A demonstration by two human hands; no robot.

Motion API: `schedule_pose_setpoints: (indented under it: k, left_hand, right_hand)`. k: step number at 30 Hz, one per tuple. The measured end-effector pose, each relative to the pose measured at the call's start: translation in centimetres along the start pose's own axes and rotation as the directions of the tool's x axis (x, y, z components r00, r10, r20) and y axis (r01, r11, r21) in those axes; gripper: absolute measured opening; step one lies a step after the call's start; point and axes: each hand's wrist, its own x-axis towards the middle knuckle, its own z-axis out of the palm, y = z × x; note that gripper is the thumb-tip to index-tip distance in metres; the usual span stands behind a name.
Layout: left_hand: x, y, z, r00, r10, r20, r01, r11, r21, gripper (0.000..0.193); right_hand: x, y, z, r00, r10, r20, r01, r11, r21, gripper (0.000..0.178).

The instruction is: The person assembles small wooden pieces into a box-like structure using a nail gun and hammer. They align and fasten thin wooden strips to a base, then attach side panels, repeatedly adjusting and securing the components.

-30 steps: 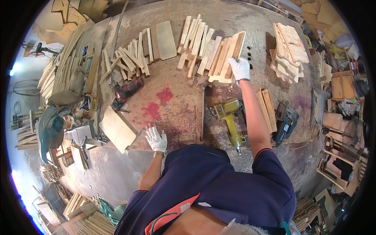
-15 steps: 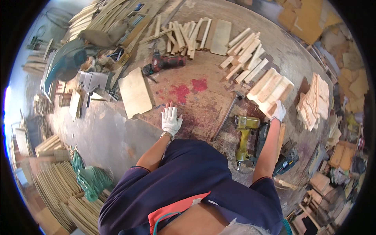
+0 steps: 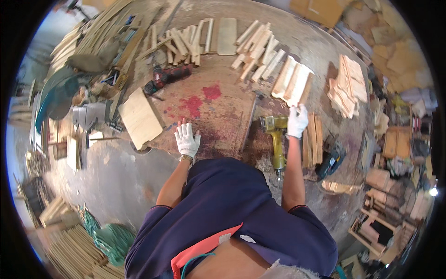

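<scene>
My left hand [image 3: 187,141], in a white glove with bare fingertips, lies flat on the worn bench with fingers spread and nothing in it. Close to it is a pale thin board [image 3: 140,118] with rounded corners. On the other side, my gloved right hand [image 3: 297,121] hovers by the near end of a row of pale wood strips [image 3: 291,83]. Its fingers are slightly bent and apart, with no object visible in them. A yellow-green nail gun [image 3: 277,146] lies just left of this hand. Several wood strips [image 3: 312,142] lie to its right.
A red and black cordless drill [image 3: 166,76] and a miter saw [image 3: 60,100] are at the left. Stacked wood strips [image 3: 186,42] and loose sticks [image 3: 260,49] stand farther back. Shaped wood pieces [image 3: 347,86] lie right. A dark metal bar [image 3: 250,122] lies mid-bench. A blue-black power tool [image 3: 331,160] lies right.
My right hand has drawn back from the near edge of the pale wood strips toward the nail gun. My left hand stays flat on the bench. The whole view has shifted.
</scene>
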Motion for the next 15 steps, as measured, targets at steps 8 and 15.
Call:
schedule_pose_setpoints:
  k: [8,15]
  left_hand:
    - [0.2,-0.3,0.4,1.000,0.006,0.014,-0.007,0.999,0.044,0.061]
    - [0.2,-0.9,1.3,0.999,0.000,0.054,-0.003,0.999,0.053,0.065]
  right_hand:
    - [-14.4,-1.3,-3.5,0.990,-0.141,0.032,0.144,0.940,-0.308,0.045]
    - [-19.4,-1.0,-5.6,0.985,0.044,0.169,0.055,0.838,-0.542,0.054]
